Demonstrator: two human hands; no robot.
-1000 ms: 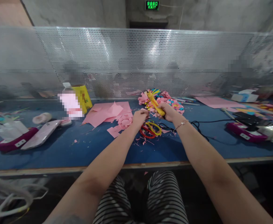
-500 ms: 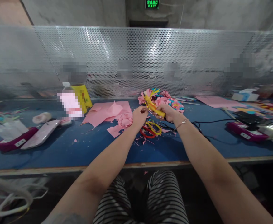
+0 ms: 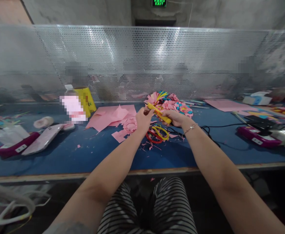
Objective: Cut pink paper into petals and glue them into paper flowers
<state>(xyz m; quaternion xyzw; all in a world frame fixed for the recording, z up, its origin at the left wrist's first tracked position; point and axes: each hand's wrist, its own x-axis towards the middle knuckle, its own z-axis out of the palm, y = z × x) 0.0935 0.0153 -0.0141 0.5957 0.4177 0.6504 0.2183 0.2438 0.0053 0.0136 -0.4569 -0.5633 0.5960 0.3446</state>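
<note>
My right hand (image 3: 175, 117) is wrapped around a yellow glue gun (image 3: 158, 114), its nozzle aimed up and to the left. Close to the nozzle, my left hand (image 3: 143, 117) has its fingers curled in a pinch; whatever they hold is hidden. Behind both hands lies a pile of pink and blue paper flowers (image 3: 171, 103) with some yellow strips. To the left of my left hand rests a round pink paper piece (image 3: 129, 124). Red-and-yellow-handled scissors (image 3: 157, 135) lie below the hands among pink scraps.
Pink paper sheets (image 3: 108, 115) lie left of centre by a yellow box (image 3: 87, 100) and a bottle. A phone (image 3: 43, 139) leans on a purple power strip (image 3: 17, 149). Another purple strip (image 3: 257, 138) and black cables are at right. A perforated metal screen (image 3: 142, 58) stands behind.
My left hand has shifted slightly left. The glue gun's nozzle has moved left and a little down, still in my right hand.
</note>
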